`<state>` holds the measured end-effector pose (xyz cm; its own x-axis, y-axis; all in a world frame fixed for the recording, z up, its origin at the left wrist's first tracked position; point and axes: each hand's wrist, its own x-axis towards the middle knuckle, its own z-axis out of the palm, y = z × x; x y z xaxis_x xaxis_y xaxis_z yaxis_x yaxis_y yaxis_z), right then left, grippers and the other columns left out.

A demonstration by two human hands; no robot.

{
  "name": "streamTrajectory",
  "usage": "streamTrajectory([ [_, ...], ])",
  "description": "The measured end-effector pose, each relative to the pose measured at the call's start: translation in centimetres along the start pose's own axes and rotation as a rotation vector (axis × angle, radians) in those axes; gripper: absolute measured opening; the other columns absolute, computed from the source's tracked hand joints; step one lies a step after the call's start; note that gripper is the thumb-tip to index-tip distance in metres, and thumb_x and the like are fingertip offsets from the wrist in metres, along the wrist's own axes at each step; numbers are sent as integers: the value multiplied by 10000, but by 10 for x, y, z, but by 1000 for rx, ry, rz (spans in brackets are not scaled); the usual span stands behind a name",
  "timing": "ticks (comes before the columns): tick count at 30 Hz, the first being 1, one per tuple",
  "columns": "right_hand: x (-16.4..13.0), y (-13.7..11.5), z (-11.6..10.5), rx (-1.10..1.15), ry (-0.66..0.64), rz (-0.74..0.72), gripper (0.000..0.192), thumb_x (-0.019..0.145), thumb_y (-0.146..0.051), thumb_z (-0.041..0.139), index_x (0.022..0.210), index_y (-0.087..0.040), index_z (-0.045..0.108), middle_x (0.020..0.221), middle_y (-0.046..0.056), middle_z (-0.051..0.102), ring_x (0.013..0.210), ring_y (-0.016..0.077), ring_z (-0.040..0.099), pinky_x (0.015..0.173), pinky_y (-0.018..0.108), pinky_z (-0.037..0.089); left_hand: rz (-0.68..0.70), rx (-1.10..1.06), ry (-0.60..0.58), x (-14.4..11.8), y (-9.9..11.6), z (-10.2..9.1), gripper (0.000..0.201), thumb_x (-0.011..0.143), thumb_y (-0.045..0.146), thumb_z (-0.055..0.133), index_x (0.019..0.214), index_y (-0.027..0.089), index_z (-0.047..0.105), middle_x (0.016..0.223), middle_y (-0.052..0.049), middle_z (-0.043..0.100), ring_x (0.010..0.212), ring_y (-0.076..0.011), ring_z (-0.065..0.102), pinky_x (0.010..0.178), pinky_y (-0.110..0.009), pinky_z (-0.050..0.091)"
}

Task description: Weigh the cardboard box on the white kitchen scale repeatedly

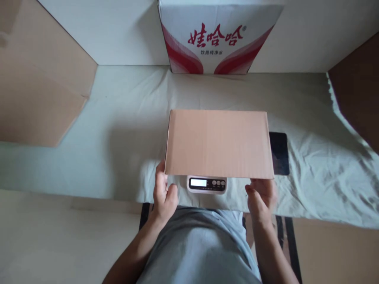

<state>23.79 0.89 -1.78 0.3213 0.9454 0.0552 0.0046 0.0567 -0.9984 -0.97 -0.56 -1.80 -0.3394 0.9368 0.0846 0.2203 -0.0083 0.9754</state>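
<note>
A flat brown cardboard box point(219, 144) is over a small white digital scale point(207, 184), hiding most of it. Only the scale's front shows, with a lit display and several round buttons. My left hand point(166, 193) grips the box at its near left corner, fingers along the side and thumb toward me. Under the near right corner is my right hand point(262, 197), its fingertips hidden beneath the box. Whether the box rests on the scale or is held just above it, I cannot tell.
A black phone-like slab point(280, 154) lies right of the box, partly covered by it. At the back stands a white and red carton point(219, 39). Large cardboard panels rise at the left point(44, 79) and right point(358, 86). Wrinkled pale green cloth point(124, 114) covers the table.
</note>
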Motion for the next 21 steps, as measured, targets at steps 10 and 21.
streamTrajectory([
  [10,4,9,-4,-98,65,-88,540,701,-337,677,1224,-263,562,1193,57,640,1153,254,591,1008,470,461,17,-59,6,8,1,2,680,752,52,501,1371,315,401,1461,-43,428,1344,-192,438,1120,-344,369],
  [21,25,3,-4,-74,192,-129,480,716,-292,649,1192,-297,594,1147,33,665,1041,226,628,939,450,502,80,-74,141,31,0,-8,592,783,250,621,1342,318,437,1470,-57,417,1331,-251,452,1061,-396,427],
])
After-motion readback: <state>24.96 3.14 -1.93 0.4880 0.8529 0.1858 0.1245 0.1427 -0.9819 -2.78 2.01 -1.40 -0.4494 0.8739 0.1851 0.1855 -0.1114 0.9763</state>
